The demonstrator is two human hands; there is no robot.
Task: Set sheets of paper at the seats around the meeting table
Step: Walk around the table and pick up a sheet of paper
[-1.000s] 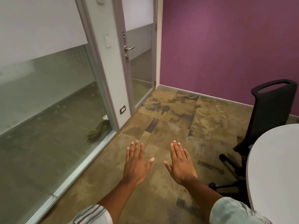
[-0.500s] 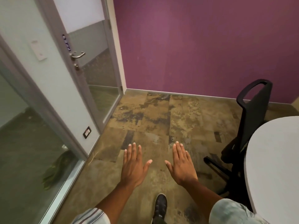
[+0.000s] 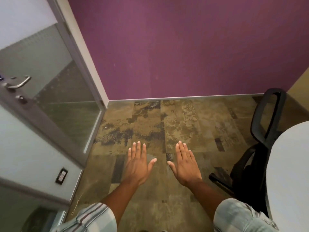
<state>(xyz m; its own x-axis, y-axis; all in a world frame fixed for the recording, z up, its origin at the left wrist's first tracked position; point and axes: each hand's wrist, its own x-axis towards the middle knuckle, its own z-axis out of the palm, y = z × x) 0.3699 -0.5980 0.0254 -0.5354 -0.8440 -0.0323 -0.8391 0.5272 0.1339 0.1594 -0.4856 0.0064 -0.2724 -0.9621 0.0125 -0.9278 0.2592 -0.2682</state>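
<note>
Both hands are out in front, palms down, hovering over the floor with nothing in them. The left hand has its fingers flat and close together, thumb sticking out toward the middle. The right hand mirrors it, fingers straight, thumb pointing back at the other one. They're apart, with a clear strip of floor between the two thumbs. Striped short sleeves show at the bottom edge on both arms.

The worktop is a pale rounded slab at the far right, only its curved end in view and bare on the part that shows. No sheets of paper anywhere in this shot, so can't say where they are. A black office chair with a mesh back sits just beside the worktop's curved end, part of its base poking out near the right forearm.

Straight ahead is a purple wall meeting mottled brown carpet tiles. On the left is a glass door with a metal lever handle, and lower down a small wall socket on the frame panel.
</note>
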